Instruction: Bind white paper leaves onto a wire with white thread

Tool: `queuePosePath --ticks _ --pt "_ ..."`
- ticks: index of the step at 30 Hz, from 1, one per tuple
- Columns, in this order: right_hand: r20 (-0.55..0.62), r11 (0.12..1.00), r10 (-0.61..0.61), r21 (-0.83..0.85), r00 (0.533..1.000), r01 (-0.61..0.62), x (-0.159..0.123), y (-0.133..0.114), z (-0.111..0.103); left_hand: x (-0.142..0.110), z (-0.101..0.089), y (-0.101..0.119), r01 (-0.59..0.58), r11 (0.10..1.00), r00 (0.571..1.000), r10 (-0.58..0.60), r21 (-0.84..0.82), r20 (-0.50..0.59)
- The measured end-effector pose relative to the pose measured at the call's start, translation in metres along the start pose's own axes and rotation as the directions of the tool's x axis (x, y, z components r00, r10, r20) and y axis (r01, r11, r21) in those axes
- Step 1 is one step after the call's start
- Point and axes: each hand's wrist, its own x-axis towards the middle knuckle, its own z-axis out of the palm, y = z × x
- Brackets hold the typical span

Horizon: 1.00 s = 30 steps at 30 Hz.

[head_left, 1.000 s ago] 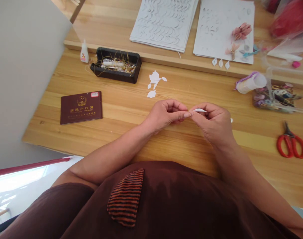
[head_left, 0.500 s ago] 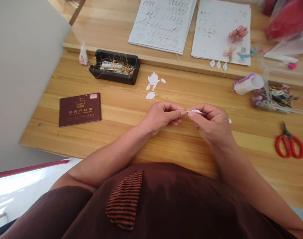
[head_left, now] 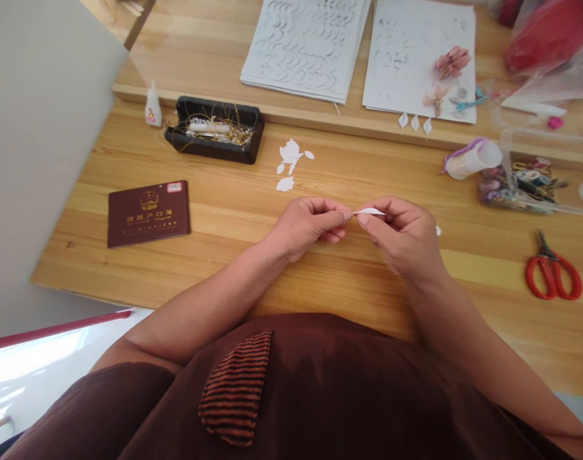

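Observation:
Between thumb and fingers my right hand (head_left: 406, 233) pinches a small white leaf-shaped paper piece (head_left: 372, 211). My left hand (head_left: 313, 223) is closed in a pinch at the piece's thin pointed end, which looks like a fine stem; the fingertips cover most of it. Both hands meet above the wooden table (head_left: 320, 287), thumbs nearly touching. Beyond them lie white paper cutouts, one flower-shaped (head_left: 290, 152) and one a separate leaf (head_left: 285, 184). A small white bit (head_left: 438, 230) shows just past my right hand.
Red-handled scissors (head_left: 553, 275) lie at the right, a maroon booklet (head_left: 148, 214) at the left. Farther back are a black tray (head_left: 215, 150) of wire, a glue bottle (head_left: 153, 107), cut paper sheets (head_left: 301, 51), three white leaves on the ledge, and a clear box (head_left: 516, 191) of thread.
The whole scene has shifted slightly left as the head moved. Both hands keep their pinch; the white leaf piece appears turned a little flatter.

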Motion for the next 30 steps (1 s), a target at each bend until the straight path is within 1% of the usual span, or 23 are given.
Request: queuePosePath --ticks 5,9,13,17,21,26,30 --pt "-0.003 0.999 -0.003 0.047 1.0 0.003 0.0006 0.0038 -0.0003 -0.0005 0.0005 0.001 0.011 1.0 1.0 -0.011 0.002 0.012" --pt "0.009 0.99 0.047 0.131 0.999 -0.047 0.0012 0.0077 -0.0008 0.0013 -0.002 -0.001 0.017 1.0 0.999 -0.017 -0.002 0.051" --pt "0.013 0.973 0.108 0.204 0.994 -0.109 0.0006 0.0051 0.0003 0.0034 -0.0056 -0.0049 -0.017 1.0 0.994 0.018 -0.013 0.106" --pt "0.026 0.956 0.134 0.26 0.991 -0.136 0.0003 0.002 0.0014 0.0039 -0.0078 -0.0074 -0.052 0.998 0.988 0.055 -0.024 0.144" --pt "0.041 0.953 0.131 0.271 0.991 -0.137 0.0009 0.0029 0.0012 0.0039 -0.0083 -0.008 -0.078 0.997 0.985 0.078 -0.005 0.154" --pt "0.025 0.951 0.132 0.28 0.991 -0.134 0.0013 0.004 0.0015 0.0035 -0.0076 -0.0078 -0.092 0.996 0.985 0.089 0.011 0.147" --pt "0.002 0.963 0.131 0.236 0.991 -0.127 0.0006 0.005 0.0022 0.0028 -0.0059 -0.0067 -0.106 0.994 0.988 0.1 0.039 0.118"
